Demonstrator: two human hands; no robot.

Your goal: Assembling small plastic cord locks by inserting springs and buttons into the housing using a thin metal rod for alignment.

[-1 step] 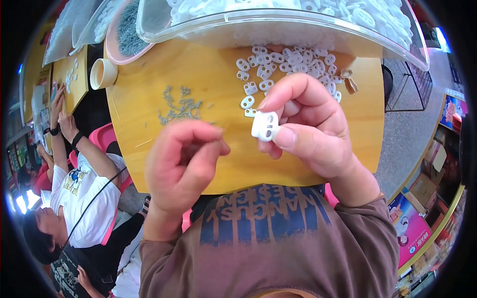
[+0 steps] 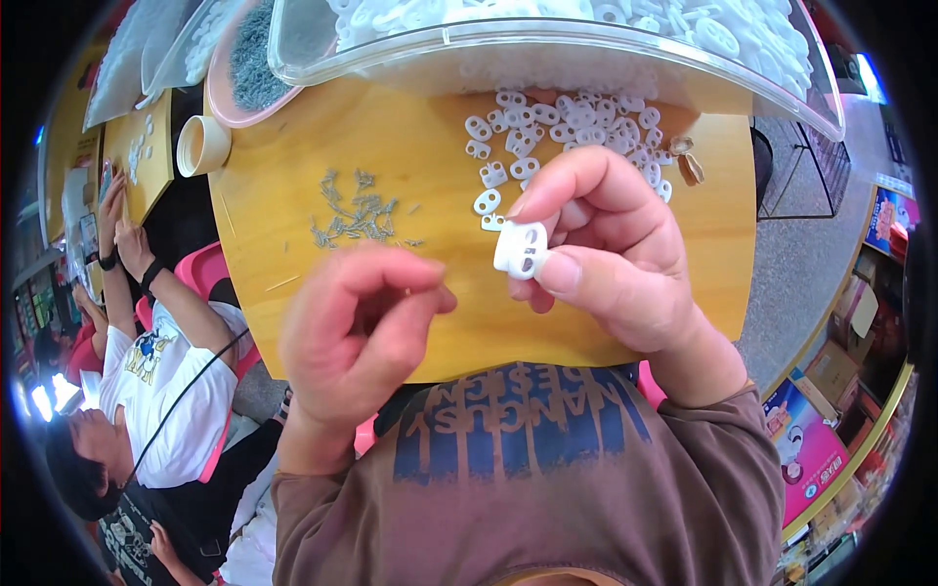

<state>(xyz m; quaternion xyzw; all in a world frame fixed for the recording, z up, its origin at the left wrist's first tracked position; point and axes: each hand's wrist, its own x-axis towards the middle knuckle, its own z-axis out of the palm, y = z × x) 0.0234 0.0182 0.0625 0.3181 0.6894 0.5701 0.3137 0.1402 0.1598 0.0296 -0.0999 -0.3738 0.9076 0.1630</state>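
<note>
My right hand [image 2: 611, 259] pinches a small white plastic piece with two holes [image 2: 521, 250] between thumb and fingers, above the wooden table [image 2: 293, 322]. My left hand [image 2: 357, 327] hovers just left of it, thumb and fingertips pressed together; I cannot see anything between them. Beyond my hands lies a scatter of small grey metal bits [image 2: 357, 210]. A loose pile of matching white pieces [image 2: 557, 137] sits further back on the table.
A clear plastic tub [image 2: 547, 49] full of white parts overhangs the table's far edge. Beside it are a pink bowl of grey metal bits [image 2: 249, 68] and a cream cup [image 2: 202, 145]. Another person in a white shirt [image 2: 166, 371] sits at left.
</note>
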